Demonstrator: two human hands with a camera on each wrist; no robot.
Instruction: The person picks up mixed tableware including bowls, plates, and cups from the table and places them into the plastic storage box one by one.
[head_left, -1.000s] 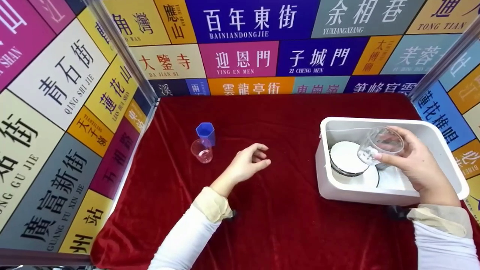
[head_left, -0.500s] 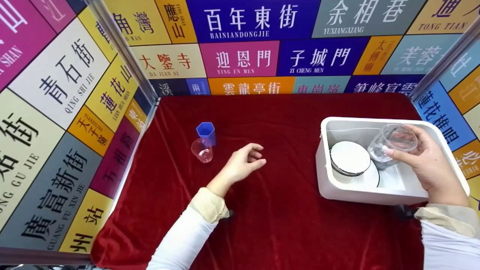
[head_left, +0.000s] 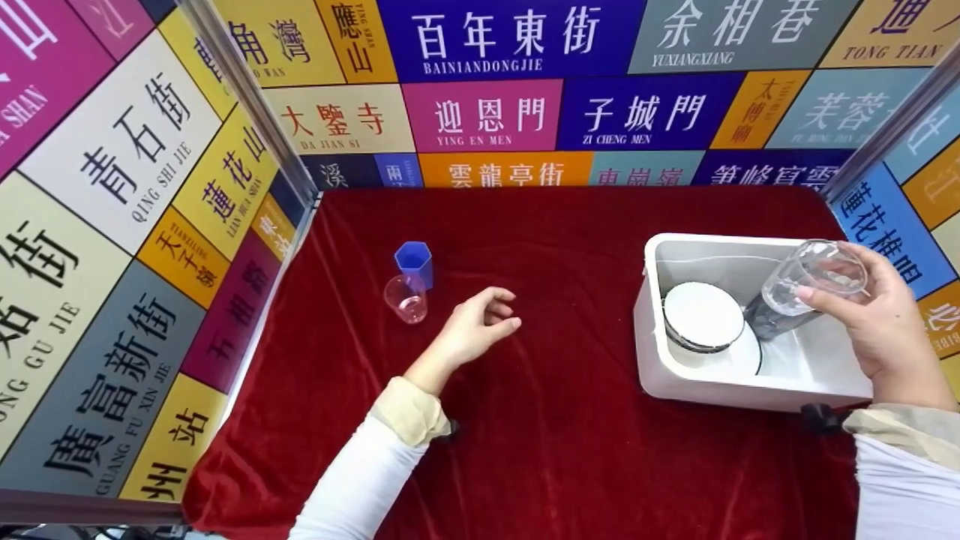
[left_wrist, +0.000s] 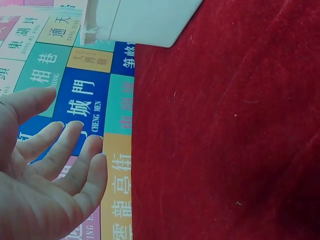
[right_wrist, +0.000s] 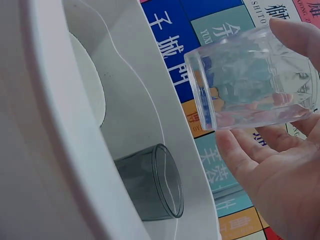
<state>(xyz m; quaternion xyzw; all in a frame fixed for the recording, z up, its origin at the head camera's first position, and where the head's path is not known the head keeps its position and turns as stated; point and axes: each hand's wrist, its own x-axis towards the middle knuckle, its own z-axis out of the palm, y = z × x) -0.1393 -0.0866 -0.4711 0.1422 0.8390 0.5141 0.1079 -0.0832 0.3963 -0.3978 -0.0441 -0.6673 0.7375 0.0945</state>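
My right hand (head_left: 896, 326) grips a clear faceted plastic cup (right_wrist: 250, 82) between thumb and fingers, over the right part of a pale grey bin (head_left: 750, 386). Inside the bin, a smoky grey cup (right_wrist: 150, 185) lies on its side, close below the held cup. White round dishes (head_left: 703, 315) with dark rims are stacked to its left. My left hand (head_left: 476, 326) hovers over the red cloth with loosely bent fingers and holds nothing; the left wrist view shows its palm (left_wrist: 45, 200).
A blue hexagonal cup (head_left: 415, 264) and a small clear cup (head_left: 409, 304) stand together on the left of the red cloth (head_left: 570, 450). Sign-printed panels (head_left: 487, 116) wall in the back and both sides. The bin sits near the right panel.
My right hand has carried the clear cup rightward over the bin, leaving more of the grey cup in sight. My left hand has drifted slightly left.
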